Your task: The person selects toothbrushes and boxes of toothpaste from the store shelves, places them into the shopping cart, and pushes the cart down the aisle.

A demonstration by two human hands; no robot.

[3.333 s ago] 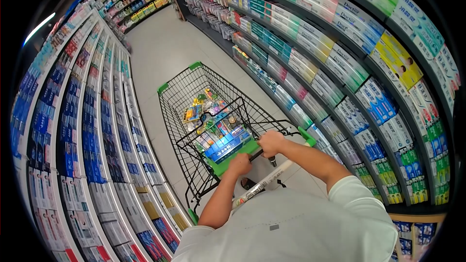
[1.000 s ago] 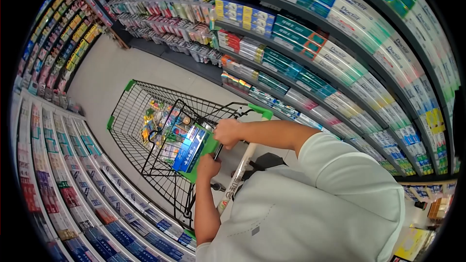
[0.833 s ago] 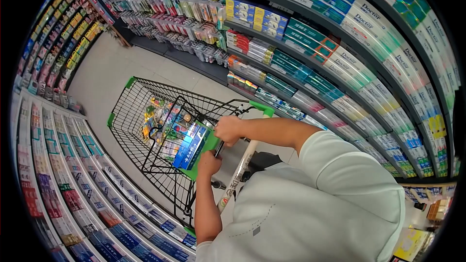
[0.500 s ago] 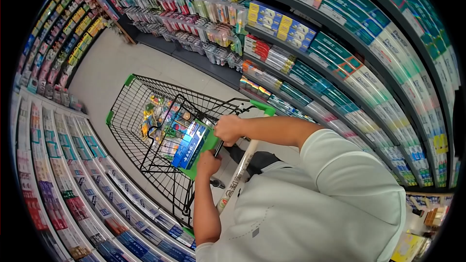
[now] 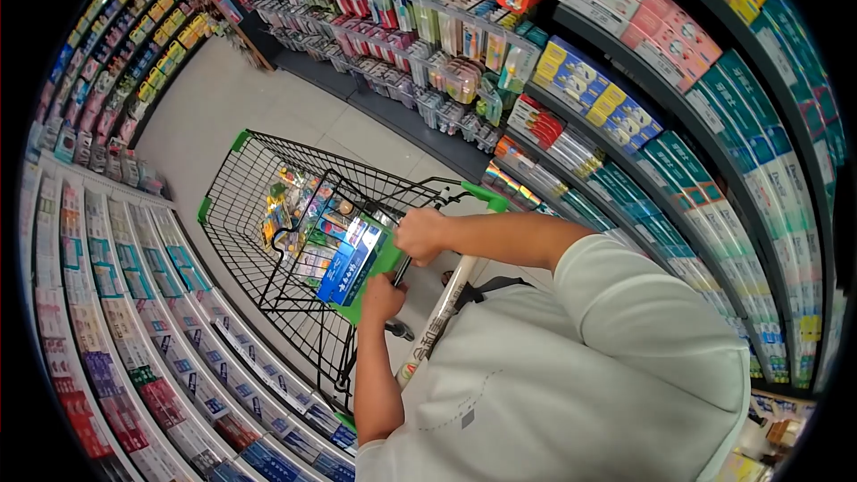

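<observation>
The shopping cart (image 5: 254, 241), a black wire basket with green corners, stands in front of me. Both of my hands are closed near its green flap (image 5: 386, 259). A thin dark edge shows between my right hand (image 5: 420, 236) and my left hand (image 5: 382, 297); I cannot make out what it belongs to. The white cart handle (image 5: 446, 303) with printed lettering runs nearer my body, and neither hand is on it. A blue box (image 5: 344, 272) with white characters lies against the flap, close to my left hand. Colourful packaged goods (image 5: 290, 201) lie in the basket.
Toothpaste-box shelves (image 5: 705, 178) rise on the right. Racks of hanging packs (image 5: 402, 27) continue along that side. Low white shelves (image 5: 178, 348) line the left, close to the cart. Pale aisle floor (image 5: 241, 94) lies ahead, with more shelves (image 5: 143, 54) at the far end.
The right-hand shelves and hanging racks have shifted right and down in view. My hands, the cart and the blue box keep nearly the same place in the picture.
</observation>
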